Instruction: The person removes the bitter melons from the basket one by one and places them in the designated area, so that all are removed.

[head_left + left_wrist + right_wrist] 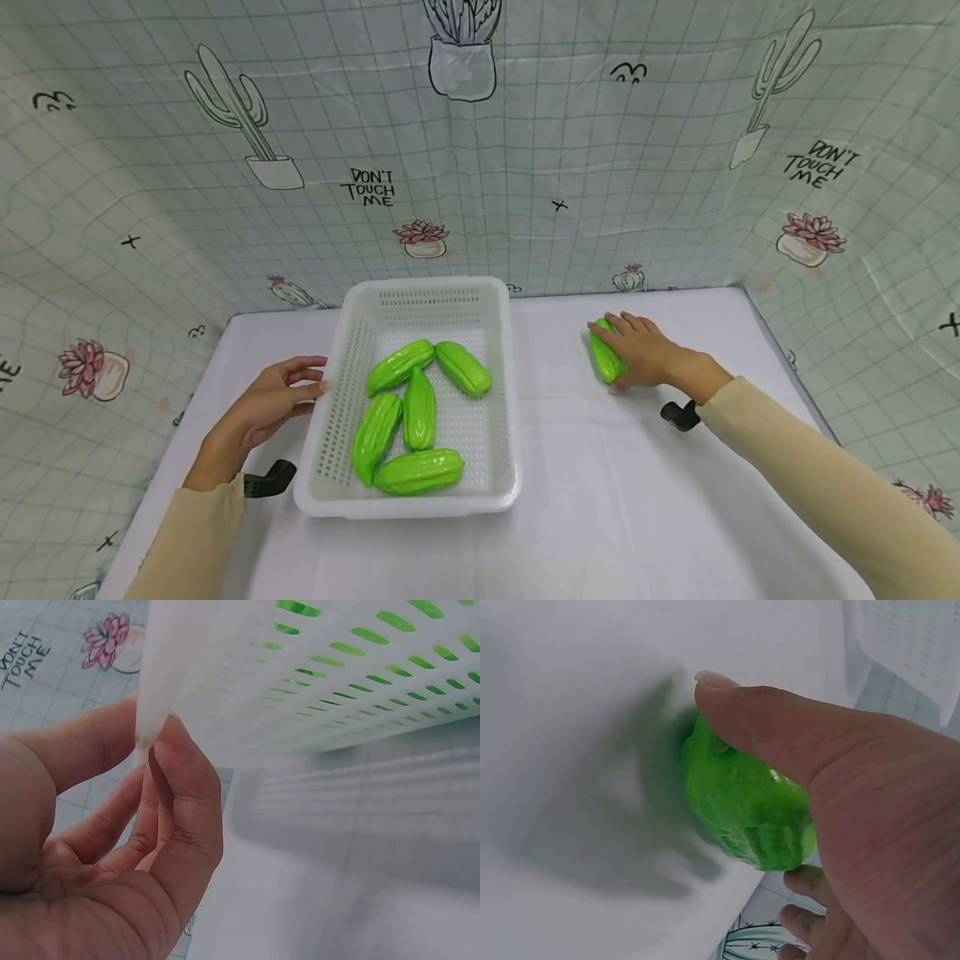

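Note:
A white plastic basket (516, 417) stands left of centre on the table, with several glossy, ridged green gourds (420, 408) lying in it. My left hand (281, 402) pinches the basket's left rim between thumb and finger, which the left wrist view shows close up at the rim (161, 667). Off to the right, my right hand (641, 350) grips a single green gourd (604, 354) from above. In the right wrist view the thumb lies across one end of this gourd (742, 802), and the fingertips show at its far side; the palm hides part of it.
A white cloth covers the table (585, 500). Behind and at both sides hangs a gridded curtain (525, 167) printed with cacti, close to the table's back edge. Black wrist mounts (272, 480) sit below both hands.

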A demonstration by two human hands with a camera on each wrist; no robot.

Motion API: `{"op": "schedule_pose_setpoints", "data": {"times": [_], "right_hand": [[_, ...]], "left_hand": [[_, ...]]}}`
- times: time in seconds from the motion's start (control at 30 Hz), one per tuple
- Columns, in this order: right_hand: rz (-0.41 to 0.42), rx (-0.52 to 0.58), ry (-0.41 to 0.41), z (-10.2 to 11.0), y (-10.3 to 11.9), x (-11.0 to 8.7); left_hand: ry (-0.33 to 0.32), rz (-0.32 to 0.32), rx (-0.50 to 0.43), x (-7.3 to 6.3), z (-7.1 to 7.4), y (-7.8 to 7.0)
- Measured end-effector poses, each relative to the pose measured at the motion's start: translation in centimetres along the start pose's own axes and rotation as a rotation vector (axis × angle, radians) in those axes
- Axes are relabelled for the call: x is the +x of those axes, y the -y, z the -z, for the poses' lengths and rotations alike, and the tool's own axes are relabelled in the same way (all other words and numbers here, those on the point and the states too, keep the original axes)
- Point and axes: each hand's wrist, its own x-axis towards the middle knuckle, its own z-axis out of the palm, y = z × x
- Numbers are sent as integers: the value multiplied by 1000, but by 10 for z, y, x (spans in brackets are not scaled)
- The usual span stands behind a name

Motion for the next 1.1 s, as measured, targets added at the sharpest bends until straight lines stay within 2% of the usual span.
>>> {"op": "schedule_pose_setpoints", "data": {"times": [0.43, 0.7, 1.1], "right_hand": [[19, 20, -16, 22, 18, -1], [94, 16, -47, 42, 45, 2], [182, -24, -110, 57, 78, 15]], "left_hand": [[-2, 5, 13, 0, -1, -2], [-11, 6, 17, -1, -1, -2], [-12, -2, 9, -1, -2, -2]]}}
